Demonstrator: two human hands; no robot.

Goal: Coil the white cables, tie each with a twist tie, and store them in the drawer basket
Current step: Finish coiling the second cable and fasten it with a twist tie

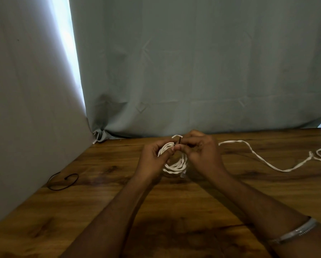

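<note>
Grey-green curtain [193, 62] hangs across the far side; bright gap of light at far left, between it and a paler drape [25, 90].

Wooden surface [156, 211] fills the near half, dark grain.

Both forearms reach in from the near edge and meet at centre. Silver bangle [293, 232] on the right wrist, near right.

Loose white cable [264, 161] trails across the surface to the right of the hands and runs out past the right edge.

Coiled white cable [174, 165], several loops, held between the hands at centre, its lower loops close to the surface; whether they touch it cannot be told.

Left hand [154, 155]: grip closed, fingers curled on the coil's left side.

Right hand [200, 148]: fingertips pinching a thin dark twist tie [179, 140] at the top of the coil, just beside the left thumb.

A second dark twist tie [62, 181], bent into an open curve, lies on the surface at near left, well apart from the hands.
</note>
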